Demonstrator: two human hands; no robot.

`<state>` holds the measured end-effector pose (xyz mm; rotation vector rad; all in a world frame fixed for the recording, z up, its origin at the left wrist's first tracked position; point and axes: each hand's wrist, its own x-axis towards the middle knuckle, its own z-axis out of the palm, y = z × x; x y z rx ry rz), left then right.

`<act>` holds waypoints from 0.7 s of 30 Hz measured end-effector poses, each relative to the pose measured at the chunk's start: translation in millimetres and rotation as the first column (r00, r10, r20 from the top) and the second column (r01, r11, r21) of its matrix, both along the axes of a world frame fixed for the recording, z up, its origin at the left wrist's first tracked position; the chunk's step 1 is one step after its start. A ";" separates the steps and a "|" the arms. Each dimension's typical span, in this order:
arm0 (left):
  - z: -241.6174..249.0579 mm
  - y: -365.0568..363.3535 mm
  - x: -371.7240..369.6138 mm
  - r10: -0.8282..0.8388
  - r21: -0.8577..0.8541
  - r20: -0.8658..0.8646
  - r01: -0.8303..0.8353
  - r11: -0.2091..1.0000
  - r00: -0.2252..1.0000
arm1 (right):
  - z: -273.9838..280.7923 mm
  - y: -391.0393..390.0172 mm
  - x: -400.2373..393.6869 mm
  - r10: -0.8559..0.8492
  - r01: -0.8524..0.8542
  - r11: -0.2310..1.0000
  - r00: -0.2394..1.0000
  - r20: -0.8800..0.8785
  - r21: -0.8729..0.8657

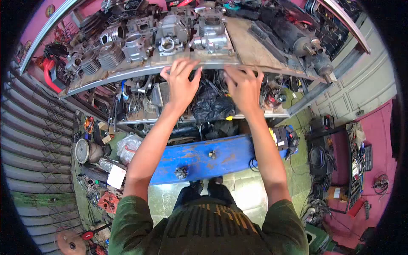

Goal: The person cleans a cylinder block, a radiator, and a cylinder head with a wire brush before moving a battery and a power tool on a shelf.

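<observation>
Both arms reach up to the metal front edge point(140, 73) of a shelf. My left hand point(182, 83) is at that edge with fingers apart and nothing seen in it. My right hand point(244, 87), slightly blurred, is at the same edge to the right, its fingers apart and bent. Just behind the hands, a silver engine part point(211, 41) and a carburetor-like part point(168, 44) sit on the shelf board. Between the wrists, a black plastic bag point(210, 102) lies on the lower shelf.
Cylinder parts point(111, 55) fill the upper shelf's left; exhaust mufflers point(297, 40) lie at its right. Below stands a blue bench point(195, 155) with small metal parts point(181, 172). A yellow-and-black item point(278, 138) is at its right end. Floor clutter point(108, 202) lies left.
</observation>
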<state>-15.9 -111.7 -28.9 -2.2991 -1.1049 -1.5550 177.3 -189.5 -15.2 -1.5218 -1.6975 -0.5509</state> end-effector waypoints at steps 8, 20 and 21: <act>-131.8 -108.2 27.9 -0.407 -0.677 -0.045 0.272 0.684 0.912 | -116.0 -108.6 13.3 0.075 -0.222 0.908 0.921 -0.382 -0.356; -306.1 -295.6 195.6 -0.299 -0.935 0.109 0.200 0.293 0.948 | -263.7 -260.0 167.8 -0.131 -0.243 0.498 0.928 -0.349 -0.832; -303.5 -305.7 205.4 -0.290 -0.953 0.124 0.195 0.230 0.949 | -267.6 -268.2 178.1 -0.133 -0.245 0.495 0.927 -0.351 -0.834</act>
